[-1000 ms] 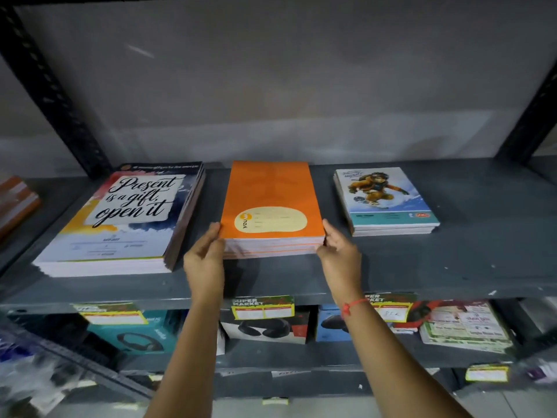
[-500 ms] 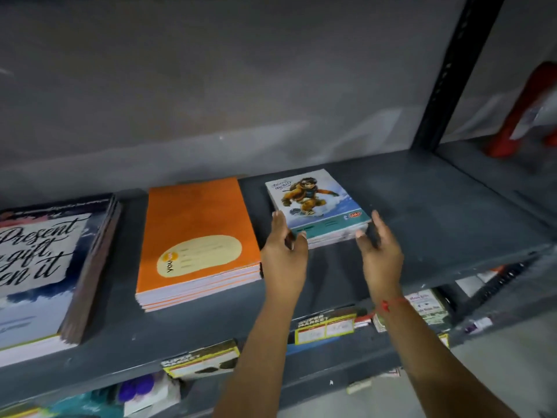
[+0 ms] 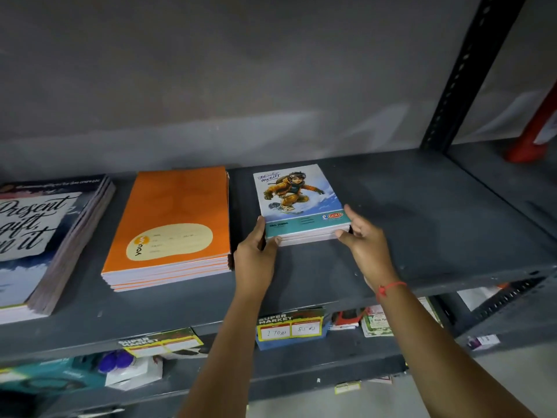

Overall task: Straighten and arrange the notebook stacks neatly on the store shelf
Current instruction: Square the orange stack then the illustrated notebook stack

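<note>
Three notebook stacks lie on the dark grey shelf (image 3: 422,224). A small stack with a snowboarder cover (image 3: 297,197) sits in the middle. My left hand (image 3: 254,251) grips its front left corner, thumb under the edge. My right hand (image 3: 366,239) pinches its front right corner, fingers on top and at the side. To the left lies an orange notebook stack (image 3: 171,218), its edges slightly stepped. At the far left a large stack with a "Present is a gift" cover (image 3: 39,233) is cut off by the frame.
A black perforated upright (image 3: 461,73) stands at the right, with a red object (image 3: 533,128) beyond it. The lower shelf holds boxed goods and yellow price tags (image 3: 291,327). Bare shelf stretches to the right of the small stack.
My hands left the orange stack, moved right and closed on the front corners of the snowboarder stack. The view swung right with them.
</note>
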Demonstrator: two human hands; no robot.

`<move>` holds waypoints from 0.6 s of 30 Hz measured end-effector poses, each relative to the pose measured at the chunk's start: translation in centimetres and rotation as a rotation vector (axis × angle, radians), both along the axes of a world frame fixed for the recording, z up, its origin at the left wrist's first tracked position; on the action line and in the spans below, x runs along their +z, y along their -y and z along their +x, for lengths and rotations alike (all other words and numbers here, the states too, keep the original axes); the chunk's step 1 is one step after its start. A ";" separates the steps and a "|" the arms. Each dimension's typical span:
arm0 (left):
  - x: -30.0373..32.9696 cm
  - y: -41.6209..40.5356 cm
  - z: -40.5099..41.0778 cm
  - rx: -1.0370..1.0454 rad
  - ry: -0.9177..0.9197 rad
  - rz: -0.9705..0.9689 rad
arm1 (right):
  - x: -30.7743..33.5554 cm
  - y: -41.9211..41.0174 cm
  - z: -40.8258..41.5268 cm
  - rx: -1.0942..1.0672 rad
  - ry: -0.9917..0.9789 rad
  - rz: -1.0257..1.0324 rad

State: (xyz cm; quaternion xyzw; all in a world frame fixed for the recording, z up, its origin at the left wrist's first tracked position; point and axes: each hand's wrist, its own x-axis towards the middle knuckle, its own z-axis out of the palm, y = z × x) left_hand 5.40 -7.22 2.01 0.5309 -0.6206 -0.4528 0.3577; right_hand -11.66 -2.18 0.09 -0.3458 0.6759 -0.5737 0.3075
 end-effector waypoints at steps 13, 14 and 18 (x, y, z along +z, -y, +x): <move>-0.4 -0.2 -0.4 0.104 -0.042 0.002 | -0.1 -0.3 0.3 -0.052 -0.174 -0.012; -0.4 -0.2 -0.4 0.110 -0.047 0.003 | 0.0 -0.4 0.4 -0.051 -0.185 -0.010; -0.8 0.0 -0.5 0.139 -0.032 -0.020 | 0.2 -0.5 0.5 -0.046 -0.184 0.004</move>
